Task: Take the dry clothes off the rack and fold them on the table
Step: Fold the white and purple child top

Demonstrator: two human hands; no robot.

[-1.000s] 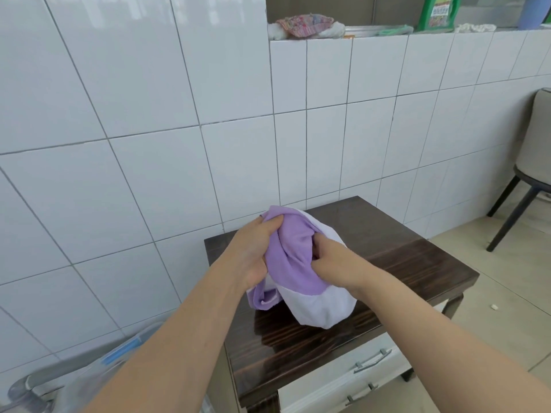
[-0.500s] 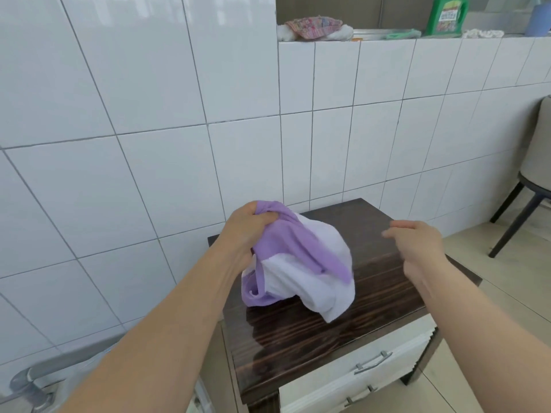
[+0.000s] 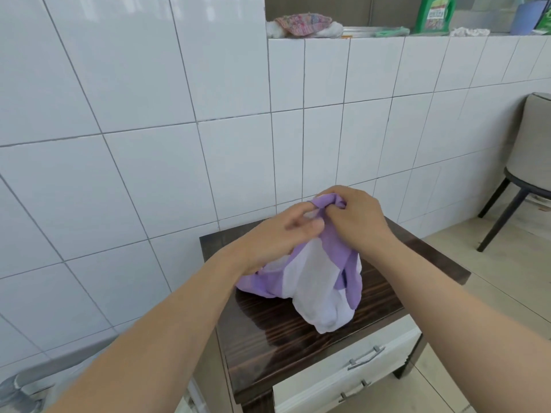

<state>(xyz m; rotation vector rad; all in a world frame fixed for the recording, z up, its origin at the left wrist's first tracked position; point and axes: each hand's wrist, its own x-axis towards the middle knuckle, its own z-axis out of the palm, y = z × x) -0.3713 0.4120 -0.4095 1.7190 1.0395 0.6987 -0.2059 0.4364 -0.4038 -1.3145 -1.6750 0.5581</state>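
the right hand (image 3: pixel 356 217) is curled round the top of a purple-and-white garment (image 3: pixel 310 275), its fingers pinching a bunched purple edge at the highest point of the cloth; the left hand (image 3: pixel 277 236) sits just beside it, touching the same bundle from the left, fingers bent into the fabric near the top, though how firmly it grips is blurred and i read it as holding rather than merely resting; the two hands are close together, almost touching, with the purple edge between them.

below the hands the garment hangs in a crumpled heap; its lower part rests on the dark wood tabletop (image 3: pixel 411 263), roughly at the middle and nearer the front edge than the back edge by the tiled wall; the white part sags toward the front, purple folds spill toward the left edge.

as for progress: this one piece is already off the rack and at the table, so the fetching step looks done for it; the folding is not; no crease or flat layer shows, and the cloth is not yet spread; i judge the hands are finding an edge or a shoulder to open it out; no folded pile is visible on the tabletop, and the rack is out of view, so how many clothes remain cannot be told.
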